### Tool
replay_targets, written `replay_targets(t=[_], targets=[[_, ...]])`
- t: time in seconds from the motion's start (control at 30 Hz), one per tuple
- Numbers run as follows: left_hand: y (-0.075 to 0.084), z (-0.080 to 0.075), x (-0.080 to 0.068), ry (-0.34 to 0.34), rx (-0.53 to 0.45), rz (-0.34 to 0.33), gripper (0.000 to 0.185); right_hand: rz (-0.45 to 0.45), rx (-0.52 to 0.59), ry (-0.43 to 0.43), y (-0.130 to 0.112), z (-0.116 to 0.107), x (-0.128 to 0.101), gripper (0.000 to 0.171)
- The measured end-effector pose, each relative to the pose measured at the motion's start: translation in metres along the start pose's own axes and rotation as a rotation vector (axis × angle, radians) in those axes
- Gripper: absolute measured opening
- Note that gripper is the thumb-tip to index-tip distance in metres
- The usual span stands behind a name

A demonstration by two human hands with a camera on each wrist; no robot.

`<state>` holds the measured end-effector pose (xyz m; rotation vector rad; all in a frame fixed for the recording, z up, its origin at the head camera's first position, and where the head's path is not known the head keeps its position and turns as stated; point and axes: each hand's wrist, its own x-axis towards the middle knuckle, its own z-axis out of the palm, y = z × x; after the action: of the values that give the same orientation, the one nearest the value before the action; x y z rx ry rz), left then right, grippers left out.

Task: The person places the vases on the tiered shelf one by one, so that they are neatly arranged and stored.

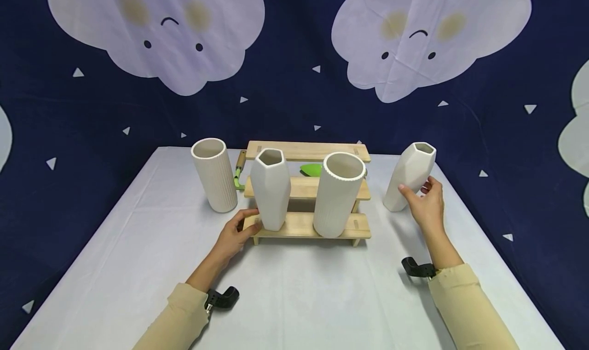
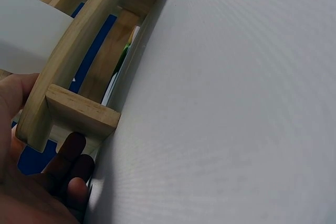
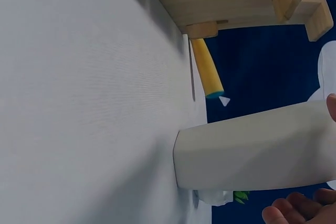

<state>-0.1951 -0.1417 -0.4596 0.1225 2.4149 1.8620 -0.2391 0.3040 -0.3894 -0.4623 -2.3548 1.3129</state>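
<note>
A three-tier wooden stand [image 1: 303,226] stands mid-table. My left hand [image 1: 233,235] grips the left end of its lowest tier, the thumb on top and other fingers beneath it in the left wrist view. Two white vases are on that tier: a faceted vase [image 1: 271,189] close to my left hand and a ribbed cylindrical vase [image 1: 338,196] further right. To the right of the stand, my right hand [image 1: 428,202] holds another faceted white vase [image 1: 409,173] between thumb and fingers. Its base is at the tabletop in the right wrist view [image 3: 247,150].
Left of the stand is another ribbed vase [image 1: 216,179]. A wooden-handled green tool [image 1: 240,163] and a green leaf-shaped piece [image 1: 311,169] show behind the stand. In the right wrist view, a yellow handle [image 3: 207,69] juts past the stand. Dark cloud-printed cloth [image 1: 294,105] hangs behind the table.
</note>
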Motion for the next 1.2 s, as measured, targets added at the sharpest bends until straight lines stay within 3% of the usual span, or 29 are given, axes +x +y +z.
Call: replay_targets(t=[0.57, 1.2], targets=[[0.001, 0.000, -0.001, 0.005, 0.008, -0.011, 0.043, 0.023, -0.018, 0.000, -0.004, 0.009, 0.008, 0.082], [0.002, 0.000, -0.001, 0.008, -0.004, -0.013, 0.043, 0.009, -0.014, 0.104, -0.003, 0.022, 0.010, 0.080]])
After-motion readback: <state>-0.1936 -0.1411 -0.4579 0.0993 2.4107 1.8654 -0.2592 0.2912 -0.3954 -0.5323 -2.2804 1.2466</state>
